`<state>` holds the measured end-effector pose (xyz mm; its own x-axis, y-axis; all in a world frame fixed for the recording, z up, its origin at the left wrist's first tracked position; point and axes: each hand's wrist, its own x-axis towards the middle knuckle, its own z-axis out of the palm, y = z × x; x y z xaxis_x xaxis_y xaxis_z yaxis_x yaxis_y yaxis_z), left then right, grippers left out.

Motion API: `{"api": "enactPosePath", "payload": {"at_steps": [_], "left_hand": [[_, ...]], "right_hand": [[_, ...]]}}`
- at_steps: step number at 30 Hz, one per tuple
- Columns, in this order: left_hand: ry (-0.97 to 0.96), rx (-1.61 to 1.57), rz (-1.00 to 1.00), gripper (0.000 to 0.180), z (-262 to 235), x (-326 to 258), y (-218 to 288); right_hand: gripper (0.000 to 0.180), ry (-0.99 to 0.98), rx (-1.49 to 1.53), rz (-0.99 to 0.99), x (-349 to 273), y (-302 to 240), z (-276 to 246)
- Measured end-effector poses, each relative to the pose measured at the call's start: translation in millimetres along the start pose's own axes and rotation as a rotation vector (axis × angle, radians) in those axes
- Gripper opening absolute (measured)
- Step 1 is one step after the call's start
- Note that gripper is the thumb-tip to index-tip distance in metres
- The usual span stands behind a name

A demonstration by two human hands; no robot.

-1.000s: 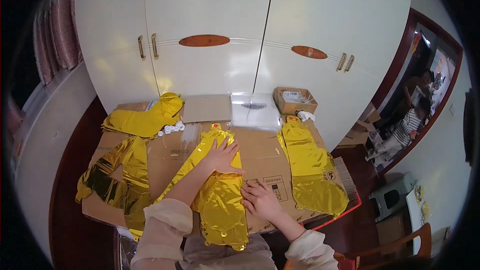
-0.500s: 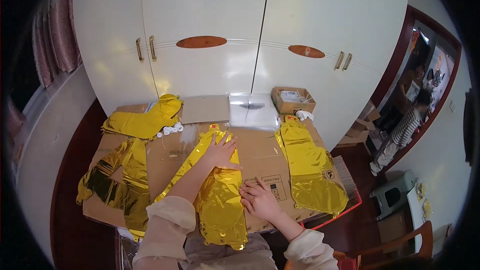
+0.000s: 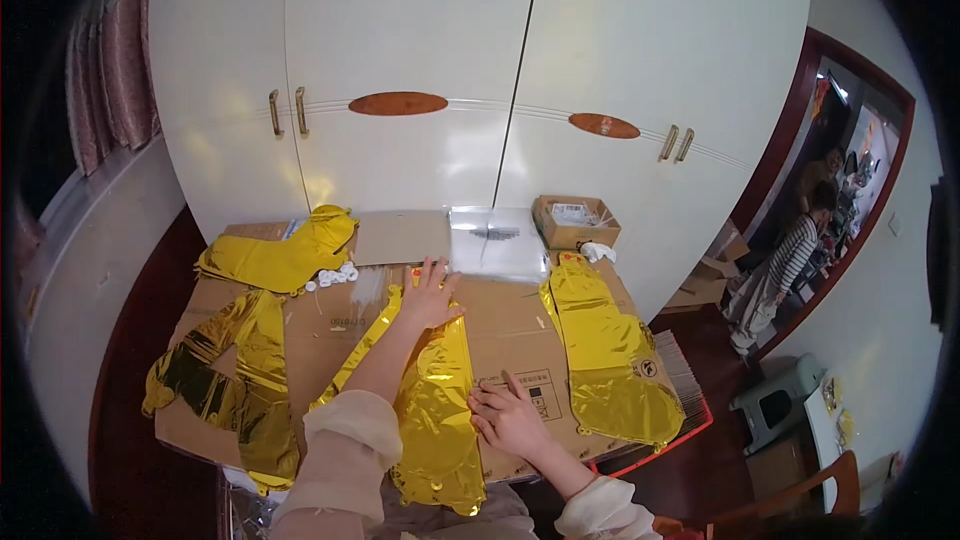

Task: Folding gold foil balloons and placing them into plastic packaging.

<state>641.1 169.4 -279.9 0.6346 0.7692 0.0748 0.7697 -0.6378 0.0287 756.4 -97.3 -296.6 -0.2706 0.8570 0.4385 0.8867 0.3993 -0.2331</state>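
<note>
A flat gold foil balloon [image 3: 437, 440] lies lengthwise on the cardboard-covered table in front of me, its near end hanging past the front edge. My left hand [image 3: 428, 300] rests on its far part, fingers spread and pointing away. Beside the balloon's right edge, my right hand [image 3: 510, 420] lies on the cardboard [image 3: 505, 325], fingers outstretched and their tips close to the foil. Another flat gold balloon [image 3: 610, 350] is to the right. On the left are a bent gold balloon [image 3: 262, 360] and, behind it, a gold foil piece [image 3: 270, 258].
Small white rolls [image 3: 335, 275] sit at the back left. Clear plastic bags [image 3: 495, 245] and a small cardboard box [image 3: 575, 222] line the back, against a white cabinet [image 3: 400, 30]. A grey stool [image 3: 775, 405] and wooden chair [image 3: 800, 500] stand right. People [image 3: 790, 260] are in the doorway.
My left hand has slid farther along the balloon toward its far end. My right hand stays near the balloon's right edge. The whole view has shifted slightly.
</note>
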Motion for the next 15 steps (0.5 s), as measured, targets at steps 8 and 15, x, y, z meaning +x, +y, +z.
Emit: {"api": "enactPosePath", "payload": {"at_steps": [8, 15], "left_hand": [[0.156, -0.118, -0.027, 0.081, -9.2, -20.7, -5.5], [-0.100, -0.071, -0.021, 0.088, -31.6, -123.8, -51.0]], "right_hand": [[0.023, 0.010, 0.069, -0.005, -3.1, 1.9, 0.4], [0.039, 0.073, 0.197, 0.167, 4.1, 11.7, 0.9]]}}
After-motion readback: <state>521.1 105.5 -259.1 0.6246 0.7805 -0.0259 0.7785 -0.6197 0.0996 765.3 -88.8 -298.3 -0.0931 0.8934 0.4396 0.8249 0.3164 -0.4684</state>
